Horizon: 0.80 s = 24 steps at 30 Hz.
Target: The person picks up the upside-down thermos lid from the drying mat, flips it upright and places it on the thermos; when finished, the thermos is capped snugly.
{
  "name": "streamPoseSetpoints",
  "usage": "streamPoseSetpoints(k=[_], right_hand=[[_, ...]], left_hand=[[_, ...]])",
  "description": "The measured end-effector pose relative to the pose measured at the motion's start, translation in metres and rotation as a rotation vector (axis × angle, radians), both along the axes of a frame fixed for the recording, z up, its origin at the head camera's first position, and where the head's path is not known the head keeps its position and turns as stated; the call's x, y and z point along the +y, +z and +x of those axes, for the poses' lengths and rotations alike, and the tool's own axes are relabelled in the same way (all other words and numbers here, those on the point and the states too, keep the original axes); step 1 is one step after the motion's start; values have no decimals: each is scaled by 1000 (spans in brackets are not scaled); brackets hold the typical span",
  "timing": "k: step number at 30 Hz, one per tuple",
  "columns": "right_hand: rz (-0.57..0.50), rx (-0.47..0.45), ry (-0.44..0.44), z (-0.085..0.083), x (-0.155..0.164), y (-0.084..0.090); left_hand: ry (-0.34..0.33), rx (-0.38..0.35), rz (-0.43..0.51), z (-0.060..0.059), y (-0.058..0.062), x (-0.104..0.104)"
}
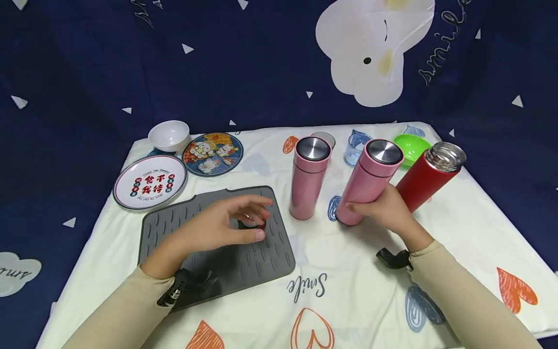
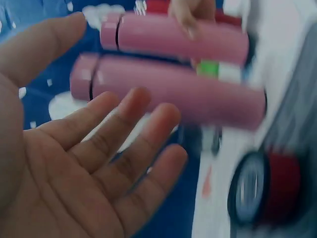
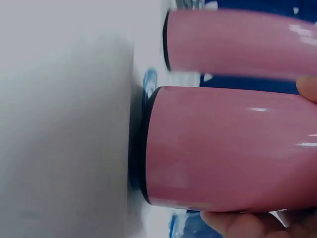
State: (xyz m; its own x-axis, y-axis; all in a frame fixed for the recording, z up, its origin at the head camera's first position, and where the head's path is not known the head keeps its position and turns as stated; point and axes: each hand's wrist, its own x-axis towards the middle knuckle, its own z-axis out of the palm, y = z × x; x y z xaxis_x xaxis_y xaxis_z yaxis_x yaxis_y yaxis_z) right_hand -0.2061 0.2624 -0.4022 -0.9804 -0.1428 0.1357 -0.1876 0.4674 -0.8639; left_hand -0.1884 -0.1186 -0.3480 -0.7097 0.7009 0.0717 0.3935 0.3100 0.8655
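On the cloth, right grip (image 1: 385, 211) clasps pink flask (image 1: 370, 182) — left (image 1: 226, 225) spread, empty.

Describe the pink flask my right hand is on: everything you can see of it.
The pink flask is a slim cylinder with a glossy pink body, a thin dark seam under its pink cap, a brushed-metal disc on top and a dark ring at its base. The cap is on. It stands on the white patterned cloth, between a second pink flask and an uncapped red flask. The right hand grips its lower body.
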Motion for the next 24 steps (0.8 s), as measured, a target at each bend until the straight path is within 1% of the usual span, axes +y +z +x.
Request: streamPoseSetpoints(k=[2,5,7,9,10,12,16,19,24], right_hand=[[19,-28,-32,-8,2,-2],[22,-53,-68,-15,2,-6],[14,-62,-83,-18,1,-9],[10,-67,-86,-20,-1,-11],[7,-69,-90,-19,-2,-12],[9,-68,-100,-18,-4,-14],[24,-62,-133,-15,-7,-17],[23,-65,-148,-13,-9,-17],[7,-79,-142,-12,-11,-18]], left_hand=[[68,18,-68,-9,-4,-13],[166,85,-233,-23,-12,-29],[205,122,-320,-32,-16,-38],[228,149,-393,-38,-19,-45],[232,145,-416,-40,-20,-47],[220,136,-448,-43,-23,-48],[182,141,-504,-45,-27,-39],[166,190,-543,-45,-30,-30],[159,320,-684,-48,-38,-16]])
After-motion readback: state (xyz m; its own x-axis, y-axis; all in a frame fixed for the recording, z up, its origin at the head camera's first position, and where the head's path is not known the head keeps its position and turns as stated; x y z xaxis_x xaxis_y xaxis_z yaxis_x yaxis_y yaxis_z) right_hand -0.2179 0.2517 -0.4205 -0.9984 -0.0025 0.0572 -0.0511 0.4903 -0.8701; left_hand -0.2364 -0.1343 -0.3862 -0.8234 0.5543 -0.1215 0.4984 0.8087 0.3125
